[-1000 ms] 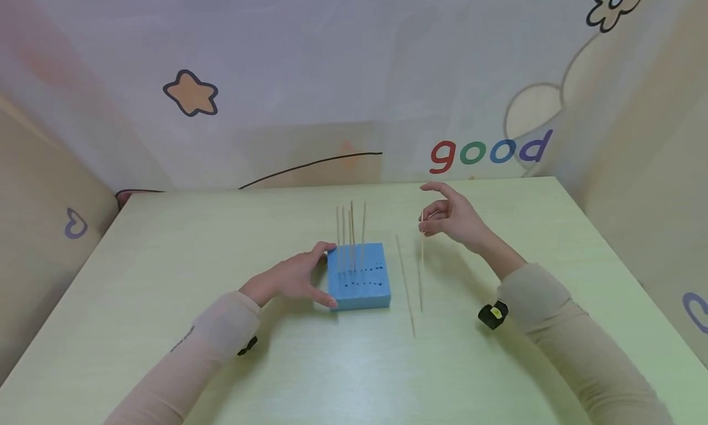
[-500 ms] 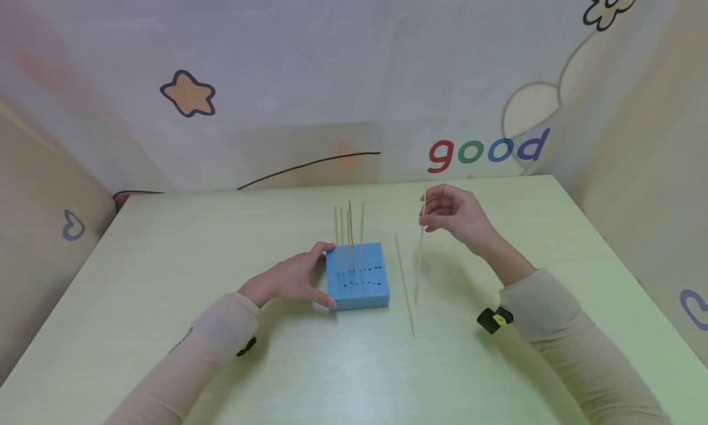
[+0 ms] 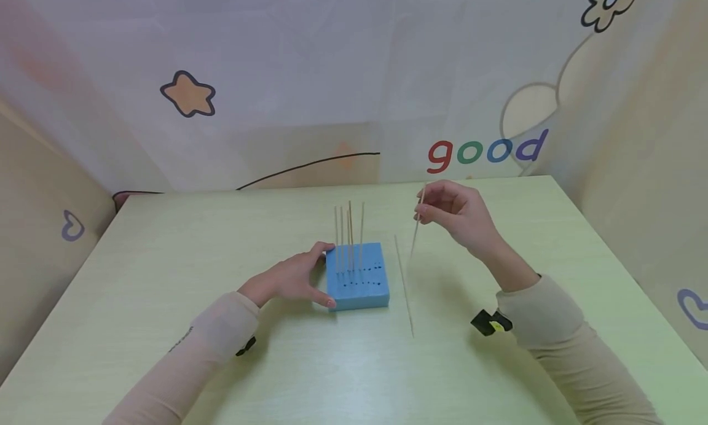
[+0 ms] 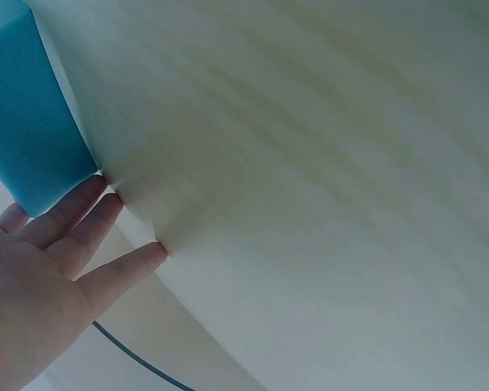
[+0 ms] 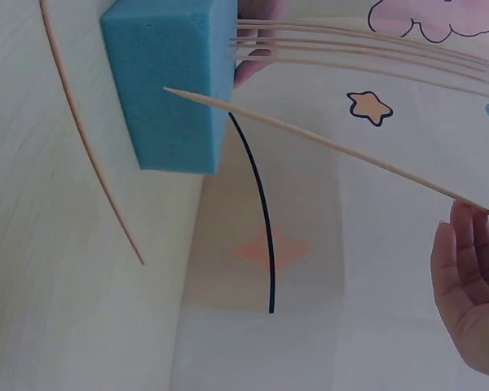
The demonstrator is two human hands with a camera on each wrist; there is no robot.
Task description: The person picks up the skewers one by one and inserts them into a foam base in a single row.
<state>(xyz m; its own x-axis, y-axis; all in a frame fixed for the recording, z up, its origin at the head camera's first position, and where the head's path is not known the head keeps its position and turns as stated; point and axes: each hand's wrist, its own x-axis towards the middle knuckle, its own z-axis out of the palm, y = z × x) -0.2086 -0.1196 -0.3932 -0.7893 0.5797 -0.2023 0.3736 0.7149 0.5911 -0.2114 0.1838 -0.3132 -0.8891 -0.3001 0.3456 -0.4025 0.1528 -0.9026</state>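
A blue foam block (image 3: 362, 303) lies on the table, with several thin bamboo skewers (image 3: 362, 228) standing upright in it. Rows of dark holes mark its top. My left hand (image 3: 292, 279) holds the block at its left side, thumb at the front corner and index finger at the back corner. To the right, my right hand (image 3: 460, 215) pinches another bamboo skewer (image 5: 334, 147) near its upper end, above the table. That skewer slants, its pointed lower end toward the block but apart from it in the head view. Between block and right hand, a loose skewer (image 3: 404, 287) lies on the table.
The pale wooden table (image 3: 182, 259) meets a printed cloth backdrop (image 3: 287, 62) at its far edge. Cloth also hangs at both sides. A small black device (image 3: 489, 322) is at the right wrist.
My right hand has closed its fingers around the skewer top, and the skewer has tilted, its lower end rising and swinging toward the block. The left hand and block have stayed in place.
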